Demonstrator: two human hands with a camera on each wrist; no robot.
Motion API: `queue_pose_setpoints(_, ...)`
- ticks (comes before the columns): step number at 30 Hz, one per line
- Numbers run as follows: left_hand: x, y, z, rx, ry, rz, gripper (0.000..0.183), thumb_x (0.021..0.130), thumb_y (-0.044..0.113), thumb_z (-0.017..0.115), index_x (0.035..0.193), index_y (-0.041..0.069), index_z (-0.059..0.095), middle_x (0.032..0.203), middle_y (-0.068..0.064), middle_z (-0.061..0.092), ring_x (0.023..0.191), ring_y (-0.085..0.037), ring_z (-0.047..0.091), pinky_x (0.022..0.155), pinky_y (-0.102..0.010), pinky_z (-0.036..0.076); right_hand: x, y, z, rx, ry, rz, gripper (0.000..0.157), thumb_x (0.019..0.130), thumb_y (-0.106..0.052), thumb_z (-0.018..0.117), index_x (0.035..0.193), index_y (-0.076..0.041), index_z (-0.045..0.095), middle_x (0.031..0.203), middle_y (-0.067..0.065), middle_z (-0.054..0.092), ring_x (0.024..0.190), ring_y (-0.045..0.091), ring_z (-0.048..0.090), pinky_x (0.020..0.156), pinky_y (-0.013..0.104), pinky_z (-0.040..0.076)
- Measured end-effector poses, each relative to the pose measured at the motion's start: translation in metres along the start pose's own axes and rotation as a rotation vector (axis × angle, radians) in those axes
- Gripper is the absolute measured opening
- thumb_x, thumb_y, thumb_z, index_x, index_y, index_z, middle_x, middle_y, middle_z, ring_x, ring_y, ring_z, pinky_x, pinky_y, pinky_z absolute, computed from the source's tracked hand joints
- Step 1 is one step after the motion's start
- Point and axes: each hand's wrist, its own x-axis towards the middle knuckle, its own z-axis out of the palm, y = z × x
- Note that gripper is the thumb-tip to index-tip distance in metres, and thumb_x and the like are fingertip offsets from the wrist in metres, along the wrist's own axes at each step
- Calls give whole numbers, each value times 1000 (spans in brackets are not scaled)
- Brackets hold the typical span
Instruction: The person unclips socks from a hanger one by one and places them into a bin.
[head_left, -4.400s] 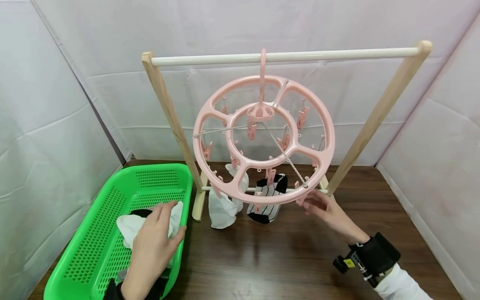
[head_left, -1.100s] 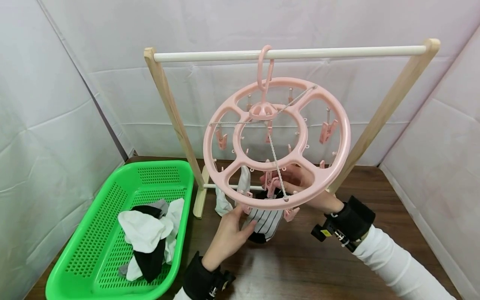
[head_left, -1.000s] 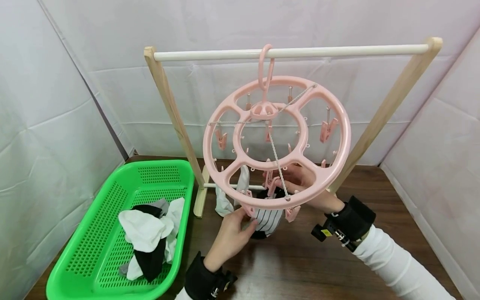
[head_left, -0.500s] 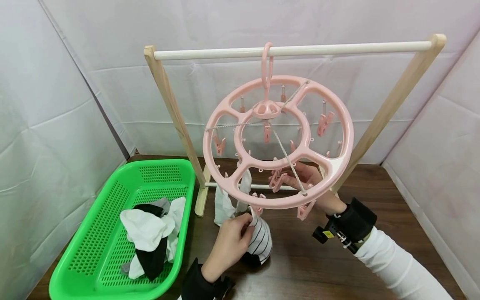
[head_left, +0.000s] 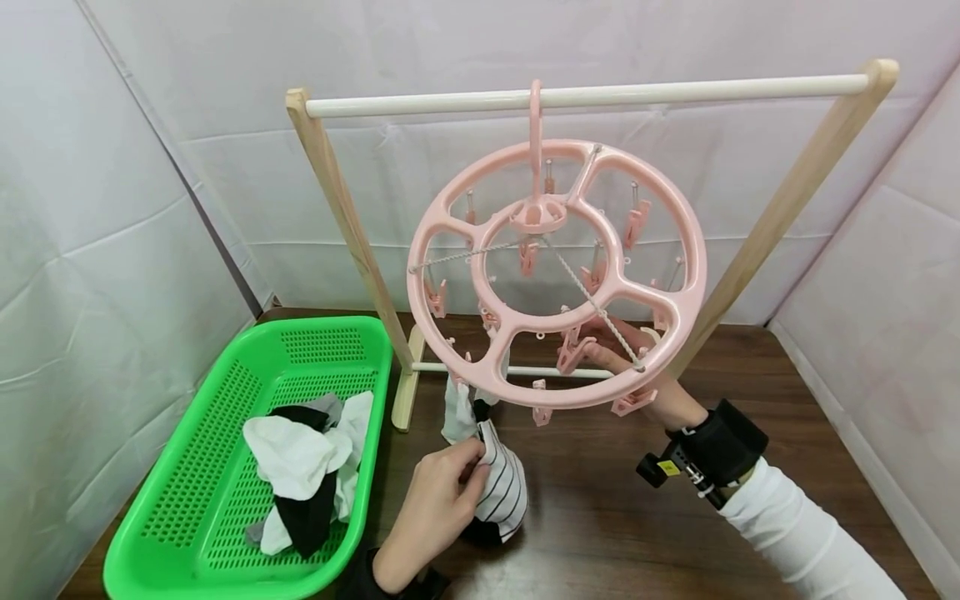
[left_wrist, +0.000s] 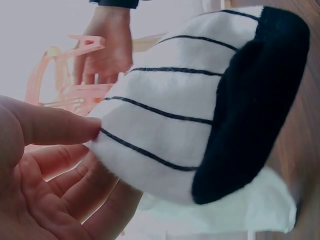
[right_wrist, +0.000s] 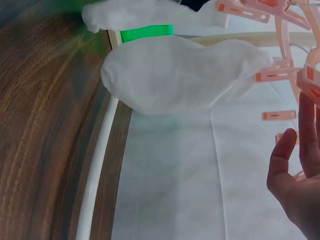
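Note:
My left hand [head_left: 438,500] pinches a white sock with black stripes [head_left: 506,483] between thumb and fingers, below the near left of a pink round clip hanger [head_left: 693,250]. The sock's black end shows large in the left wrist view, apart from the clips. My right hand [head_left: 637,358] is under the hanger's right side, partly hidden by the ring. Its fingertips touch or nearly touch a pink clothespin [head_left: 573,352]; in the right wrist view the thumb stands apart from the fingers. White socks [right_wrist: 165,75] hang from clothespins on the hanger's left.
The hanger hooks over a white rod [head_left: 697,92] on a wooden stand [head_left: 772,225]. At left, a green basket [head_left: 180,467] holds a pile of white, black and grey socks [head_left: 300,467]. White cloth walls surround the brown table [head_left: 645,525].
The striped sock has come off the hanger and moved left and toward the person in my left hand, which was over the basket earlier. The hanger has turned; my right hand has shifted slightly right.

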Motion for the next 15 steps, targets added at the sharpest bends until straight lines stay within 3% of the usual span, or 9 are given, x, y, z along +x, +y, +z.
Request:
queue_pose_setpoints(1, -1, 1, -2, 0, 4, 6, 26, 78, -6, 71, 76, 14, 55, 65, 11, 52, 57, 0, 49, 52, -20, 39, -1, 1, -1, 8, 14, 12, 32, 103, -11, 47, 134, -7, 54, 98, 4, 66, 76, 9, 60, 67, 21, 46)
queue_pose_setpoints(4, -3, 4, -6, -1, 10, 25, 30, 76, -8, 71, 75, 16, 53, 66, 12, 52, 59, 1, 50, 53, -20, 40, 1, 4, -3, -75, 58, 7, 32, 102, -4, 45, 133, 4, 51, 115, 17, 64, 109, 22, 57, 81, 23, 44)
queue_pose_setpoints(6, -5, 7, -9, -3, 14, 39, 31, 76, -8, 71, 74, 16, 52, 67, 13, 51, 60, 1, 50, 54, -20, 41, 0, 6, -5, -76, 62, 0, 32, 102, -3, 44, 134, 4, 49, 111, 22, 64, 108, 27, 59, 79, 25, 47)
queue_pose_setpoints(9, -7, 11, -14, -14, 20, 51, 31, 76, -8, 72, 75, 17, 53, 70, 14, 54, 62, 2, 52, 55, -19, 43, -2, 12, -10, -51, 43, -28, 36, 102, 0, 42, 138, 3, 45, 114, 28, 60, 112, 35, 58, 85, 29, 46)
queue_pose_setpoints(10, -7, 13, -16, -12, 21, 53, 31, 76, -8, 72, 76, 17, 54, 70, 13, 54, 63, 2, 53, 56, -19, 43, -3, 15, -12, -50, 41, -36, 36, 102, 1, 41, 138, 3, 44, 116, 29, 60, 114, 36, 57, 93, 34, 43)
queue_pose_setpoints(12, -8, 14, -20, -13, 24, 52, 30, 77, -8, 72, 77, 17, 55, 72, 13, 55, 64, 1, 54, 56, -19, 44, -6, 21, -15, -60, 61, -18, 37, 102, 0, 43, 138, 4, 44, 118, 26, 61, 116, 35, 56, 95, 34, 41)
queue_pose_setpoints(15, -10, 15, -26, -16, 35, 51, 29, 77, -9, 72, 77, 15, 56, 73, 12, 57, 66, 1, 55, 57, -20, 46, -14, 31, -19, -65, 141, 34, 37, 101, -3, 48, 136, 8, 46, 120, 17, 63, 112, 29, 60, 88, 28, 46)
